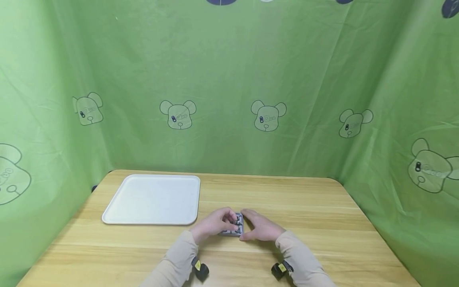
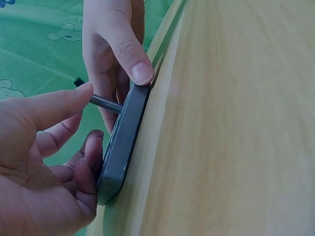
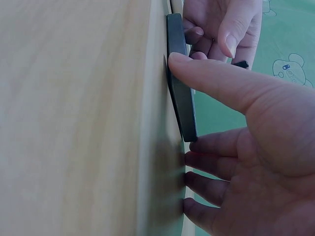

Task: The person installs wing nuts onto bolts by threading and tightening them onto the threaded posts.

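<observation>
A small, flat grey case with dark slots in its top [image 1: 241, 230] lies on the table between the two hands. In the left wrist view its dark side [image 2: 124, 142] shows, and a threaded bolt [image 2: 106, 103] with a black end stands up from its top. My left hand [image 1: 214, 223] pinches this bolt near the upper end, thumb in front, its other fingers curled beside the case. My right hand [image 1: 263, 228] holds the case's right end, with the thumb [image 3: 184, 61] on the near side and the fingers towards the far corner.
A white rectangular tray [image 1: 154, 201] lies at the back left of the wooden table [image 1: 287, 199]. Green curtains [image 1: 222, 79] with bear drawings hang behind and on both sides. A black wrist device [image 1: 201, 272] is strapped to each sleeve.
</observation>
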`<state>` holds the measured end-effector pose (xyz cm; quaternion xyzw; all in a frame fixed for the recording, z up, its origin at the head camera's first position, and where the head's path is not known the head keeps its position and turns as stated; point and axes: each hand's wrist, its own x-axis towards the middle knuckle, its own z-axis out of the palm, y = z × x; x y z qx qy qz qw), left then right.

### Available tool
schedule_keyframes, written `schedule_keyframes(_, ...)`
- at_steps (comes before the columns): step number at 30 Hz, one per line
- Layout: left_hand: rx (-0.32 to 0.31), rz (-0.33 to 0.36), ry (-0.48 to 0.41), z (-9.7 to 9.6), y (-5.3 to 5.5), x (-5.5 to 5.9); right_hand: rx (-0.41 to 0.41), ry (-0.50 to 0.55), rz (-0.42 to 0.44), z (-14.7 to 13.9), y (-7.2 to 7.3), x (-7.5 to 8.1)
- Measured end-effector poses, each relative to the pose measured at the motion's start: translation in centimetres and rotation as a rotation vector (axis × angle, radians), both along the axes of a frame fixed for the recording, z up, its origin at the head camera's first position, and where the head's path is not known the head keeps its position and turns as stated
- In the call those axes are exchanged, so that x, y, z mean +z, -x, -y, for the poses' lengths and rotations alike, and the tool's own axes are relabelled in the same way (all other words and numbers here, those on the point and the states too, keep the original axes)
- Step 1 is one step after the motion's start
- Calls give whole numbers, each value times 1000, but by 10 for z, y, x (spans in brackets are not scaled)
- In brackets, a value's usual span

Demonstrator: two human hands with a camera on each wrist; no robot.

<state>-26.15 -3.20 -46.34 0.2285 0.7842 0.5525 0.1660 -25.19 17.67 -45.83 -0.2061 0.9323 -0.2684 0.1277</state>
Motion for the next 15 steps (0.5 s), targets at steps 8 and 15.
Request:
schedule_keyframes(8,-16,-7,-1,-1,0,-1,-6,0,-3,-1,0,-1)
schedule_keyframes(15,-25,-18,-12,0,2,-5,-11,-1,-8,0,1,-2)
